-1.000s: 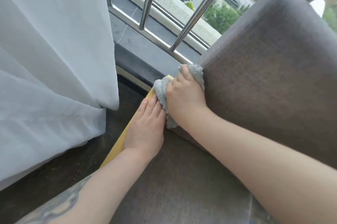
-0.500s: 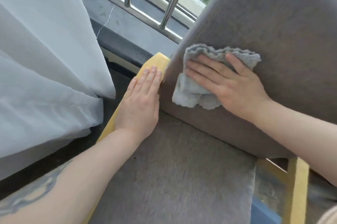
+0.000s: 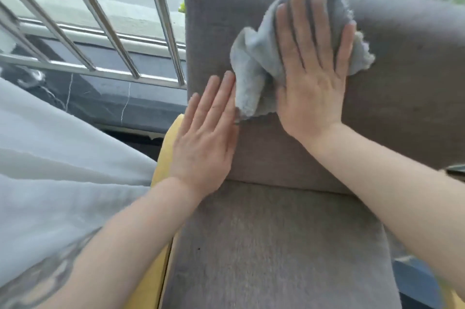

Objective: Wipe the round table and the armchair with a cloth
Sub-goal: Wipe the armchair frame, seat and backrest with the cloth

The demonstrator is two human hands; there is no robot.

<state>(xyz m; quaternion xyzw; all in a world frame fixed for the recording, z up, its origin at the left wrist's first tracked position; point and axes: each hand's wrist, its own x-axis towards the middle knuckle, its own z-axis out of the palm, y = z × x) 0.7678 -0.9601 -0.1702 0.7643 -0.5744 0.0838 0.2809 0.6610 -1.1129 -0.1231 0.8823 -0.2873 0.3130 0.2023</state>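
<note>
The armchair (image 3: 289,246) fills most of what I see: a brown-grey upholstered backrest standing upright on the far side, a matching seat cushion running toward me, and a yellow wooden frame (image 3: 161,170) showing along the left edge. Half a second ago I was wiping low on the backrest, near where it meets the seat; now my cloth sits high, close to the top edge, so I judge the stroke has travelled up the backrest and the upper part is getting covered. The seat cushion, as far as I can tell, is yet to be wiped, and the round table is nowhere in view.

To the left lies a white curtain (image 3: 63,170), and beyond it a metal railing (image 3: 105,32) with the street outside.

My right hand (image 3: 312,77) lies flat with fingers spread, pressing the cloth (image 3: 254,62) against the backrest; nothing is pinched. My left hand (image 3: 206,137) has left the yellow frame and now rests flat on the left part of the backrest, fingers straight and together, its fingertips just touching the cloth's lower left fold.

The cloth is a grey, fluffy rag, bunched and folded under my palm, with a frayed edge sticking out to the right and one corner lifted, blurred, above the backrest's top.
</note>
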